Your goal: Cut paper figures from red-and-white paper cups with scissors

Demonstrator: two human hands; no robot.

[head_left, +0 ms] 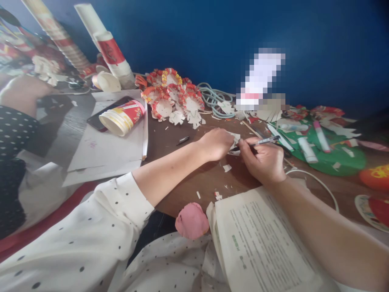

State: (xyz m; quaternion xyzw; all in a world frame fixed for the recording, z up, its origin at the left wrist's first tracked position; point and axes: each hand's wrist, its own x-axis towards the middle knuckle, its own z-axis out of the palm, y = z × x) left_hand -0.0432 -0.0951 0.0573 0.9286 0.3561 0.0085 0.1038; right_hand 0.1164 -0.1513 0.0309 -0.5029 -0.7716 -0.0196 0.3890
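My right hand (267, 160) is closed around a pen (267, 140), its tip pointing left at a small white paper piece (236, 137). My left hand (217, 144) is curled at that same piece and holds it against the brown table (182, 178); its fingertips are mostly hidden. To the left of my left hand lies a black pen cap (182, 140). A paper scrap (227, 168) rests just below the two hands. Behind them sit several white paper cutouts with red, frilled rims (164, 107).
Paper cups (121, 117) lie on a phone (95, 121) at left, near tall cup stacks (112, 56). A green disc (349, 160) carries glue sticks (307, 150). An open book (258, 239) and pink lump (192, 221) are near my lap. Another person's arm (21, 95) is at far left.
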